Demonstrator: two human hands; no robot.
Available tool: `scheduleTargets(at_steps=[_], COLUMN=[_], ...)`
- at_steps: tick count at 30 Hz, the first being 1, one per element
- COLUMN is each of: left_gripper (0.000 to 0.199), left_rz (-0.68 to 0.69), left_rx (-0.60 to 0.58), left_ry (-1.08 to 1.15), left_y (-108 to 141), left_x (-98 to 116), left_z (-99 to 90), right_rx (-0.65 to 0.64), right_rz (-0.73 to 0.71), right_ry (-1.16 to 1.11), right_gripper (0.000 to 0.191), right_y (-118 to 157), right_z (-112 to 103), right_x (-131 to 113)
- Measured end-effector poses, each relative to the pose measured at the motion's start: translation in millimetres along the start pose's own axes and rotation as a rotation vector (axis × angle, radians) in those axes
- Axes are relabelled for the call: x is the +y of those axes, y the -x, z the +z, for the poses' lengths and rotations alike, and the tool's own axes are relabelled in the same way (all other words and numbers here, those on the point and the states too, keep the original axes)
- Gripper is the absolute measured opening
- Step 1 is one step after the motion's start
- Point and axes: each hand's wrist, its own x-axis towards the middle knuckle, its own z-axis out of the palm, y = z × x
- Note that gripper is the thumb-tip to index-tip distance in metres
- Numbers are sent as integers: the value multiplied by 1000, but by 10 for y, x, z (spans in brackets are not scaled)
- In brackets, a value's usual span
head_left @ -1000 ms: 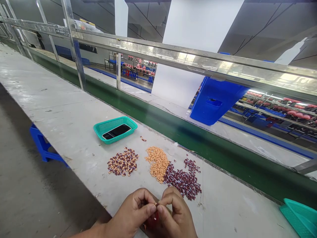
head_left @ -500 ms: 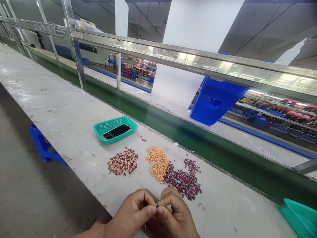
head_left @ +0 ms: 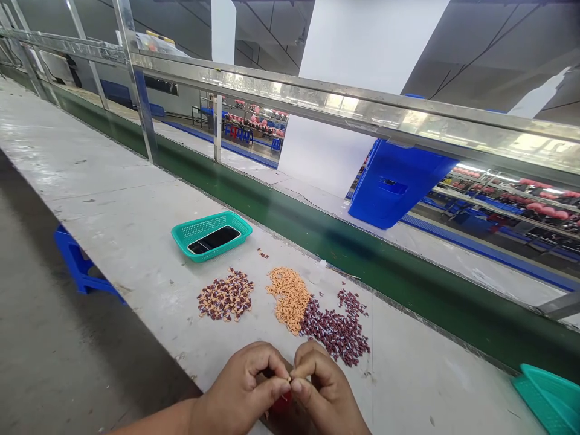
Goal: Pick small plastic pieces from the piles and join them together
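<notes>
My left hand and my right hand meet at the near edge of the table, thumb and forefinger of each pinched together. Between the fingertips is a tiny pale piece, mostly covered, so its kind is hard to make out. Just beyond my hands lie a pile of small orange pieces and, touching it on the right, a pile of dark maroon and whitish pieces. Farther left is a pile of mixed orange and maroon pieces. Something red shows below my fingers, largely hidden.
A green basket holding a phone stands on the grey table. More green baskets are at the right edge. A green belt runs behind, below a metal rail. A blue bin hangs there; a blue stool stands left.
Both hands stay pinched together at nearly the same spot, with only slight finger movement. The piles look the same.
</notes>
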Motion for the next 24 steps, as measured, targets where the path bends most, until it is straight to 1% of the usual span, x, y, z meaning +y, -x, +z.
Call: scheduleTargets(at_steps=[3,5,7,9,10,11,13,14,15,17,18,20,22,24], left_gripper=[16,14,12,11,13,16,21,24,26,29,30,27,21,15], left_rz=[-1,15,51,93,105,116,142,169,188,206,209,224,257,299], left_rx=[-37,-41,-26,-3,0,13,71,82,84,95,97,85,31,-48], left_ry=[-54,-125,-293,-562,-704,-838,-1094,-1212,-1295,-1366,-1374,-1370,-1356,-1340], left_y=[-22,-63,-136,-236,-292,-350,-458,-505,-546,-606,-628,-659,-686,-719], left_x=[9,-7,-29,-47,-51,-51,-39,-27,-10,26,43,62,53,18], left_z=[-21,-58,-152,-321,-431,-551,-797,-909,-1003,-1123,-1142,-1099,-967,-785], right_rx=[-8,-25,-3,131,137,111,-19,-85,-139,-199,-215,-243,-264,-271], right_rz=[12,67,142,228,255,268,281,283,284,285,286,285,278,263], right_ry=[56,99,160,265,345,423,586,666,744,880,935,1019,1069,1095], right_gripper=[32,29,23,24,21,17,9,10,12,15,15,14,13,14], right_y=[-12,-29,-53,-81,-94,-107,-129,-136,-141,-145,-144,-138,-130,-123], right_z=[-20,-113,-282,-483,-574,-647,-726,-733,-723,-674,-645,-593,-556,-530], right_x=[15,38,66,91,100,106,116,123,133,161,177,208,230,244])
